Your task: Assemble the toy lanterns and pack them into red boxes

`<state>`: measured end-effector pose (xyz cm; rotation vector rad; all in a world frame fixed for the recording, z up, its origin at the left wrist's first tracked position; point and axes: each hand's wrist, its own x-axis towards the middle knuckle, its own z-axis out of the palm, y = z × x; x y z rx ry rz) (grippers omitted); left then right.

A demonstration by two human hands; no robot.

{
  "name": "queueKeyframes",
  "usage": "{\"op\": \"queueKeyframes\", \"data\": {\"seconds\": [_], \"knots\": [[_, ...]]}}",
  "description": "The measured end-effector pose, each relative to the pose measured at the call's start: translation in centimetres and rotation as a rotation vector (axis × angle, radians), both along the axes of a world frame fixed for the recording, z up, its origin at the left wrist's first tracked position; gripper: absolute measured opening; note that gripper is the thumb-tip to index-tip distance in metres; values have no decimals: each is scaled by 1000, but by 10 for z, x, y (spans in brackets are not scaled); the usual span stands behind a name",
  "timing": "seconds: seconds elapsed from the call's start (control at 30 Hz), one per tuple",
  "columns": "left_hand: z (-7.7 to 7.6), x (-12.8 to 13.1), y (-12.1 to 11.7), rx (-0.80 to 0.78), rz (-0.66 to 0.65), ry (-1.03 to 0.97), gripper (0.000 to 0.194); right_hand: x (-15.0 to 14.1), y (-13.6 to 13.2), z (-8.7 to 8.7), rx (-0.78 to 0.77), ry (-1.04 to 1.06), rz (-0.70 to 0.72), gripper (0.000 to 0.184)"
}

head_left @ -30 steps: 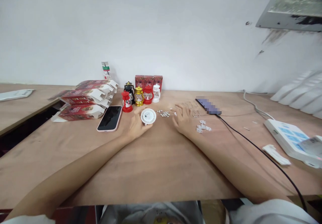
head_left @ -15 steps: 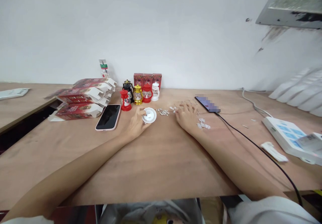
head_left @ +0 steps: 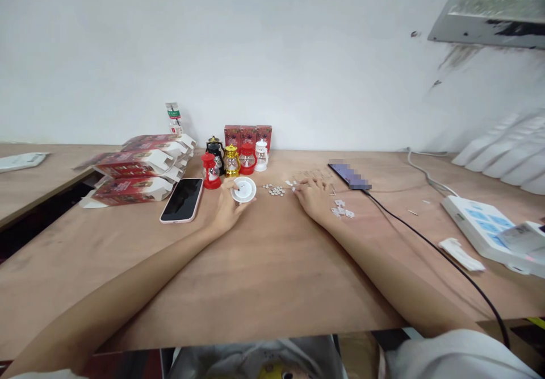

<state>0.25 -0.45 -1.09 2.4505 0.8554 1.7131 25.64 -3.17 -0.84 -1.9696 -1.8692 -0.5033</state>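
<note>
Held in my left hand (head_left: 225,209) is a round white plastic piece (head_left: 244,190), dish-like with a raised rim and tiny details at its centre, much like the underside of a small lantern. My fingers and thumb wrap its left and lower edge. On the right, my right hand (head_left: 314,200) rests palm down on the tabletop with fingers apart, touching small flat white pieces (head_left: 290,183); nothing shows in its grasp. Between both hands lie several silvery button cells (head_left: 276,190). Close to my right wrist is a cluster of small white parts (head_left: 343,209).
Several small lanterns, including a gold lantern (head_left: 231,161), stand before red boxes (head_left: 249,136). Folded cartons (head_left: 131,166) and a pink-edged phone (head_left: 182,200) are at left. To the right are another phone (head_left: 347,175), its black cable (head_left: 419,234) and a power strip (head_left: 485,228).
My left hand has shifted slightly left and up with the white piece, whose hollow face is tilted more towards me. My right hand stays at the small pieces, its fingers slightly lower.
</note>
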Motion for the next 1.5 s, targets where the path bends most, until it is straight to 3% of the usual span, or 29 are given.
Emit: {"op": "queueKeyframes", "data": {"seconds": [0.2,0.33,0.8,1.2,1.5], "knots": [[3,0,1,-285,42,-185,48,2,3,-3,-9,23,29,23],[6,0,-1,-369,34,-243,51,4,5,-5,13,42,53,22],[4,4,0,-299,-13,-222,44,5,11,-11,67,64,64,24],[4,2,1,-380,-79,-225,44,4,9,-9,59,79,77,33],[6,0,1,-328,101,-219,55,2,8,-12,101,74,83,32]]}}
